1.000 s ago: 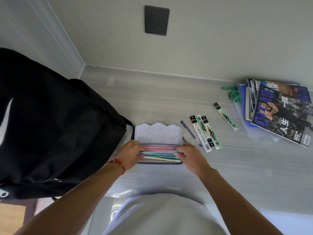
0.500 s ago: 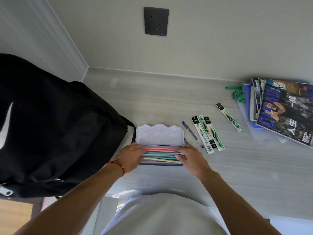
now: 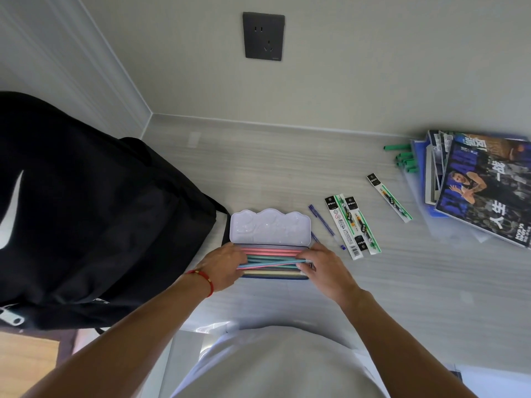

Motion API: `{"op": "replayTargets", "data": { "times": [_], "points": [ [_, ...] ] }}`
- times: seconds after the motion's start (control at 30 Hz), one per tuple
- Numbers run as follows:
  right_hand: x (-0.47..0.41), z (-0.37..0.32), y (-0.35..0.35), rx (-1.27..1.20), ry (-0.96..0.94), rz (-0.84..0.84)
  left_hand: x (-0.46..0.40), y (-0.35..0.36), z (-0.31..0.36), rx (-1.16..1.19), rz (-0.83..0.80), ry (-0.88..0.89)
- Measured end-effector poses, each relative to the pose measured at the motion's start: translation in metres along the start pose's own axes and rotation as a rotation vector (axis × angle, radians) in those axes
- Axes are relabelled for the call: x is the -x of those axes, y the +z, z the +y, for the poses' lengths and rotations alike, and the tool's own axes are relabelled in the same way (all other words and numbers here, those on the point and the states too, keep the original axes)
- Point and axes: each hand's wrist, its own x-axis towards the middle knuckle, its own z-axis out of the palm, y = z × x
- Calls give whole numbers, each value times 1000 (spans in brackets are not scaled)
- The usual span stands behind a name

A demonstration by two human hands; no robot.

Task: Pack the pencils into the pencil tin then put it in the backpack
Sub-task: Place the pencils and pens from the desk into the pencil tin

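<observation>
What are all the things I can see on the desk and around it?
pencil tin: one, pale lilac lid open, on the desk in front of the person
pencils: several, pink, teal, blue and yellow, lying in the tin, one slanted across the rest
backpack: one, black with a white mark, left of the tin
loose pen: one, purple, right of the tin
packaged refills: three packs, white and green, right of the pen
green pens: a few, beside the magazines
magazines: a stack, mostly blue, far right
wall socket: one, dark grey, on the wall
left hand: red wrist string, at the tin's left end
right hand: at the tin's right end, on the pencils
</observation>
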Motion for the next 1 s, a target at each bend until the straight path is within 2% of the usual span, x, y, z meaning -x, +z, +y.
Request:
{"op": "replayTargets", "data": {
  "times": [0.33, 0.7, 1.0],
  "points": [
    [0, -1, 3, 41, -18, -3, 1, 1, -3, 104, 64, -46],
    [10, 3, 2, 10, -64, 16, 1, 7, -4, 63, 99, -59],
    [12, 6, 4, -82, -49, 104, 4, 7, -4, 108, 145, -54]
  ]
}}
